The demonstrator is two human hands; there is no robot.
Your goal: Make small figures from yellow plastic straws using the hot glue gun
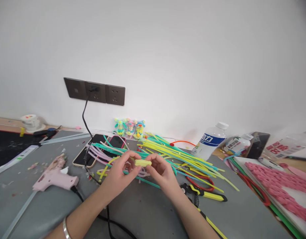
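Note:
Between my two hands is a short, folded bundle of pale yellow pipe cleaner [143,163], held level above the grey mat. My left hand [123,169] pinches its left end with thumb and fingers, and my right hand [161,169] grips the right end the same way. Loose turquoise pipe cleaners [113,148] and lilac ones [95,154] lie just behind my left hand. A spread of yellow pipe cleaners [172,152] reaches out behind my right hand. Yellow-and-black wire cutters [207,195] rest to the right of my right wrist.
A pink glue gun [55,179] with a black cord lies left, near two phones [84,156]. Three small fuzzy figures [130,128] stand against the wall. At right are a water bottle [210,141], red-handled scissors [200,182] and pink braided pieces [272,182].

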